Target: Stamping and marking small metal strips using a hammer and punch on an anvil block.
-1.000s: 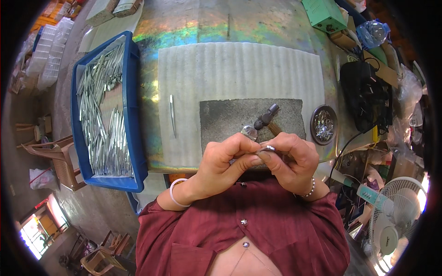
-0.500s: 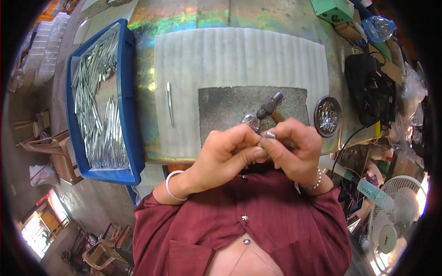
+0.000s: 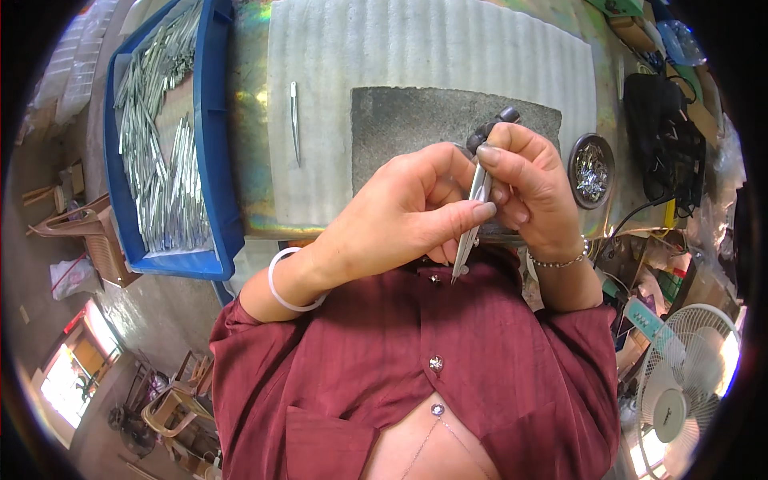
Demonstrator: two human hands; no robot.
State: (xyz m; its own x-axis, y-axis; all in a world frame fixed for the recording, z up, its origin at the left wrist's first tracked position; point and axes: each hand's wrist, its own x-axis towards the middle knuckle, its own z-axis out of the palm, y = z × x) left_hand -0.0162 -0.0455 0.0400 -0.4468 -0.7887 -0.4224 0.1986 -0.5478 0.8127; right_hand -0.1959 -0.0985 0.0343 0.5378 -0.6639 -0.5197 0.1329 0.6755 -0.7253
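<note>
A pair of silver tweezers (image 3: pixel 479 190) is held between my two hands over the near edge of the bench, its pointed tips slanting down toward my shirt. My right hand (image 3: pixel 538 186) pinches the upper end with thumb and fingers. Across the middle, the thumb of my left hand (image 3: pixel 392 208) presses on the tweezers, its other fingers curled behind. Just beyond my right fingers shows a hammer head (image 3: pixel 500 122), the handle hidden. The hammer lies over a dark, rough slab (image 3: pixel 400 120).
White ribbed foam (image 3: pixel 328 48) lies under the slab, with another pair of tweezers (image 3: pixel 294 124) on it. To the left is a blue tray (image 3: pixel 216 144) full of metal tweezers. At the right stand a round dish (image 3: pixel 573 172) of small shiny metal pieces, a black bag (image 3: pixel 652 128) and a fan (image 3: pixel 680 384).
The tweezers have swung into view lengthwise, tips toward me; before, only a shiny end showed between my fingers. My right hand has risen along the tool. The whole view has shifted downward.
</note>
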